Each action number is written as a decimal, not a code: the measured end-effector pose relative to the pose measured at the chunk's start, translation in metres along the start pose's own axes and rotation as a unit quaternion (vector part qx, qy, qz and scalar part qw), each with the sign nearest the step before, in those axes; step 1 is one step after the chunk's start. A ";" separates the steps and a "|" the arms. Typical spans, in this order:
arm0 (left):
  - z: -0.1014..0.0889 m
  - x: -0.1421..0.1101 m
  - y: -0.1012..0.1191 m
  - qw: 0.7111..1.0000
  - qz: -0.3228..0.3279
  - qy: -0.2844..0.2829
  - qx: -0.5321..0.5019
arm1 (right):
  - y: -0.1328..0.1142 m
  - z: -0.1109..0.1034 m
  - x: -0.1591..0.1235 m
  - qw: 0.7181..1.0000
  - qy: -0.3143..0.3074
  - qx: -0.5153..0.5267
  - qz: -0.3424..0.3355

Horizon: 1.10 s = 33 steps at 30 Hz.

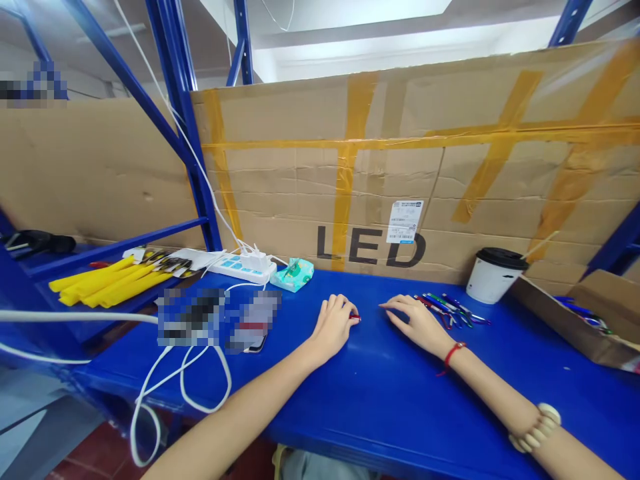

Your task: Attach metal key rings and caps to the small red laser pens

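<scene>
Hands: L and R well apart, both over the blue tabletop (360, 400). L hand (334, 327) sits approx. mid-tabletop, fingers curled, tips closed on a small red item (355, 317); only its end shows at the R side of the fingertips, remainder hidden by the hand. R hand (414, 321) is empty, palm down, thumb and fingers spread, tips pointing twd L hand. Cannot tell if R palm is in contact w/ the surface. R wrist: red cord (453, 357); beaded bracelet (536, 430) higher on the forearm.

Pens (453, 311), loose group, red, green and blue, lie just beyond R hand, twd the back edge. White cup (493, 283) w/ black lid upright nr the back edge, R of the pens. Open carton (565, 323) along the R edge; pens inside, mostly blue.

Back edge, L half: tissue pack (294, 275), green/teal; next to it, twd back L corner, white power strip (240, 268) w/ plugs fitted. Phone (257, 345), partly pixelated, lies L of L hand. White cable (220, 393) loops over the front edge nr the front L corner. Yellow items (115, 283) lie side by side past the L edge; type n/d.

Behind the back edge: cardboard sheet (280, 193), upright, taped, marked "LED", w/ white label (405, 221).
</scene>
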<state>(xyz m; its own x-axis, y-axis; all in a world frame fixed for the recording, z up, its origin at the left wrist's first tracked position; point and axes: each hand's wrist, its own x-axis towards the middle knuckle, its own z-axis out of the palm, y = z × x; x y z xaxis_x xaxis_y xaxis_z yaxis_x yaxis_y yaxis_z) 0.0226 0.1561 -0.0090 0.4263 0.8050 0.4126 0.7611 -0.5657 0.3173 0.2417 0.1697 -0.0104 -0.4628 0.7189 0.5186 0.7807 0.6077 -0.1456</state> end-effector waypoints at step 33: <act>-0.020 -0.008 0.025 0.942 0.252 0.139 0.171 | -0.045 0.027 0.032 0.993 -0.098 -0.050 0.045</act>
<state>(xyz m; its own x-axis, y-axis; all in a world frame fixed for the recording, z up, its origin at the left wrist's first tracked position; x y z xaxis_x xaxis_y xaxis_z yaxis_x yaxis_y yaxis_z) 0.0285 0.1322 0.0123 0.6680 0.3443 0.6597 0.6291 -0.7349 -0.2534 0.1803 0.1743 -0.0102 -0.4552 0.8263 0.3318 0.8554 0.5092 -0.0948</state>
